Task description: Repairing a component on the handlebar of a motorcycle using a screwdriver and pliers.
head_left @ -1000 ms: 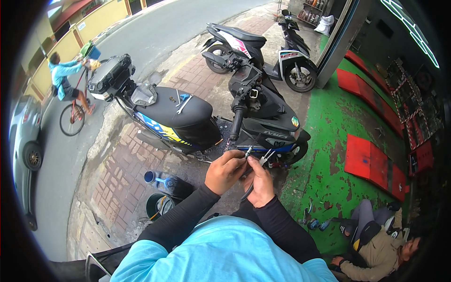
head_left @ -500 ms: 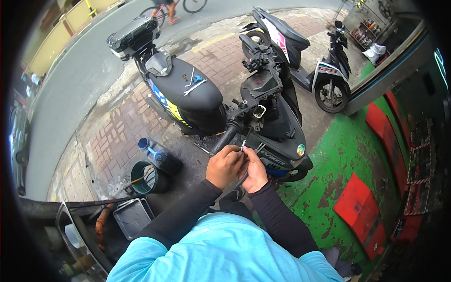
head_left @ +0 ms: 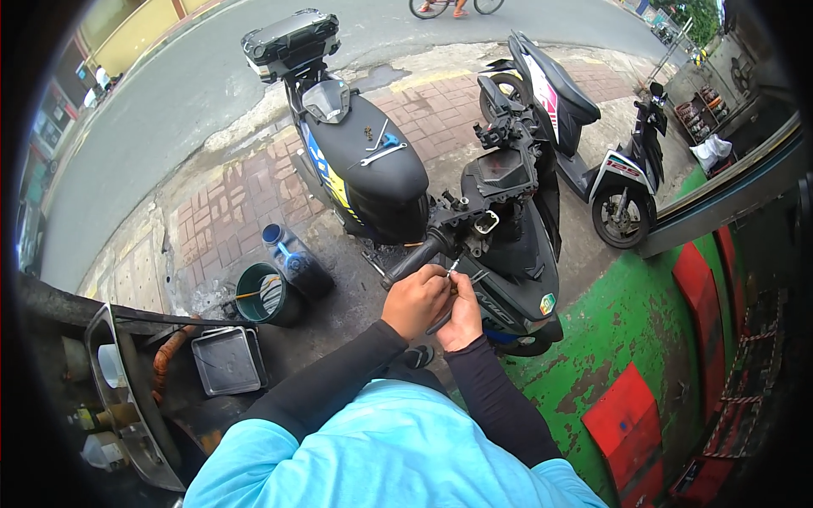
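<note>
Head view: my left hand (head_left: pixel 415 300) and right hand (head_left: pixel 461 315), fingers clenched on a small metal tool (head_left: pixel 451 269), beside scooter handlebar grip (head_left: pixel 412 264).

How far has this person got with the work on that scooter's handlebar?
Done: the handlebar cover is off, leaving the black scooter's bare handlebar bracket exposed; a silver wrench lies on the black seat. In hand: the left hand and right hand meet beside the black rubber grip, pinching a thin metal piece. Left: the bar remains uncovered, so reassembly looks undone.
</note>
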Demonstrator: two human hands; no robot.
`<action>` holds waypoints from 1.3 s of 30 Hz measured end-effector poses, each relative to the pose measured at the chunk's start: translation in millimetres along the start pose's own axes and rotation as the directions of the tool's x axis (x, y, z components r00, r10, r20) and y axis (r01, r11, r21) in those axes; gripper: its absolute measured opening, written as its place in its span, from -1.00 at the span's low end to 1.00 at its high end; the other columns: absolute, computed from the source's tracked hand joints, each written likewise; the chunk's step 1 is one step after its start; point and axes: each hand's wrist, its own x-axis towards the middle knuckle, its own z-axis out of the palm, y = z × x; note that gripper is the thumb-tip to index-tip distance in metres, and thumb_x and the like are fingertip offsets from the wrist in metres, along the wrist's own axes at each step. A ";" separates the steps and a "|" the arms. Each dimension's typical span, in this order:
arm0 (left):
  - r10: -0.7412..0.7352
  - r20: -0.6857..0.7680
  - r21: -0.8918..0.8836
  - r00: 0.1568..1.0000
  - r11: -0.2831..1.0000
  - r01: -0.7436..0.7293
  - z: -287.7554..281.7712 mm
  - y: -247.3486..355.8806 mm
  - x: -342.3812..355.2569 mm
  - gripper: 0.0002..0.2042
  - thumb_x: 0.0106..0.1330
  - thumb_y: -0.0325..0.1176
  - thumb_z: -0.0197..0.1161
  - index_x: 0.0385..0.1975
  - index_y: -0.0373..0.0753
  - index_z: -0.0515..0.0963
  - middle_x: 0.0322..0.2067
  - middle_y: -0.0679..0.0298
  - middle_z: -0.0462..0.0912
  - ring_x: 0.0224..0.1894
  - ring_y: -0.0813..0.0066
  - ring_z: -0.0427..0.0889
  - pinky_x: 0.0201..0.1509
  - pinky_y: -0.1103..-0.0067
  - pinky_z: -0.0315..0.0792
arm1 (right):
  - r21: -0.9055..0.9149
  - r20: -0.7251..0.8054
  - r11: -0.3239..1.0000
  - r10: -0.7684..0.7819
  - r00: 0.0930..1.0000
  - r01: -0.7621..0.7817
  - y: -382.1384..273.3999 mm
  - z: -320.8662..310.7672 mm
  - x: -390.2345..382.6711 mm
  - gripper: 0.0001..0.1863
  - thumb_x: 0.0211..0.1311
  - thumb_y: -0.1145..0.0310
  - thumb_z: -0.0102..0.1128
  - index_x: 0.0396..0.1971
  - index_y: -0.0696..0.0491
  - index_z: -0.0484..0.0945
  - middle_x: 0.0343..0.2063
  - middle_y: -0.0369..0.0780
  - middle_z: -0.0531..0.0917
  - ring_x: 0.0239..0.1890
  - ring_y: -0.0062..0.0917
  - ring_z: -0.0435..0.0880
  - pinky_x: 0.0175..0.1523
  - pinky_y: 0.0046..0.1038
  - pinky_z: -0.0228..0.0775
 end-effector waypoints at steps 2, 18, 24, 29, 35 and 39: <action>0.005 0.012 0.020 1.000 1.000 -0.006 3.6 -0.5 0.5 -0.87 0.19 -0.46 0.37 -0.29 -0.31 0.64 -0.17 0.22 0.67 -0.22 0.21 0.70 -0.12 0.42 0.60 | 0.000 -0.013 0.999 -0.040 0.999 0.040 -2.2 -0.8 3.1 -0.81 0.45 0.20 0.16 -0.17 0.00 0.58 -0.22 -0.34 0.66 -0.15 -0.57 0.66 0.00 -0.47 0.53; -0.212 -0.060 -0.216 0.975 0.957 0.195 16.3 -5.1 -16.0 -0.71 0.37 -0.48 0.23 0.06 -0.37 0.62 0.02 0.08 0.61 -0.01 0.05 0.68 0.09 0.36 0.56 | -0.036 -0.009 0.999 -0.020 1.000 0.020 -14.1 -4.0 20.4 -0.82 0.50 0.21 0.16 -0.22 0.00 0.60 -0.27 -0.33 0.70 -0.17 -0.55 0.69 -0.01 -0.48 0.55; -0.149 -0.019 -0.274 0.989 0.952 0.138 31.2 -20.9 -23.6 -0.62 0.42 -0.51 0.21 0.23 -0.31 0.52 0.14 0.06 0.52 0.08 0.09 0.62 0.14 0.38 0.52 | -0.066 -0.026 0.997 -0.045 0.999 0.043 -19.9 -6.1 23.8 -0.83 0.49 0.21 0.21 -0.22 -0.01 0.59 -0.27 -0.35 0.67 -0.23 -0.58 0.66 -0.07 -0.53 0.54; -0.164 0.021 -0.263 0.986 0.951 0.164 48.3 -27.6 -29.2 -0.53 0.47 -0.40 0.18 0.37 -0.25 0.40 0.22 0.03 0.43 0.16 0.03 0.53 0.24 0.30 0.43 | -0.155 -0.106 0.985 -0.099 0.989 0.082 -25.3 -3.0 23.0 -0.79 0.48 0.14 0.24 -0.22 -0.04 0.59 -0.31 -0.40 0.64 -0.39 -0.74 0.56 -0.39 -0.73 0.38; -0.133 -0.038 -0.268 0.990 0.956 0.118 58.7 -34.1 -30.5 -0.48 0.47 -0.32 0.18 0.41 -0.25 0.35 0.21 -0.02 0.41 0.27 -0.08 0.38 0.35 0.20 0.29 | -0.269 -0.105 0.957 -0.138 0.985 0.106 -27.0 -7.4 22.5 -0.75 0.51 0.10 0.19 -0.14 -0.03 0.62 -0.24 -0.40 0.70 -0.32 -0.75 0.65 -0.46 -0.82 0.39; -0.136 0.002 -0.320 0.991 0.938 0.130 58.8 -37.4 -26.3 -0.46 0.45 -0.33 0.19 0.42 -0.25 0.33 0.19 -0.02 0.42 0.24 -0.07 0.41 0.33 0.19 0.32 | -0.300 -0.116 0.944 -0.181 0.977 0.139 -28.5 -9.3 24.7 -0.76 0.53 0.12 0.16 -0.11 -0.02 0.62 -0.19 -0.37 0.70 -0.27 -0.72 0.67 -0.42 -0.80 0.42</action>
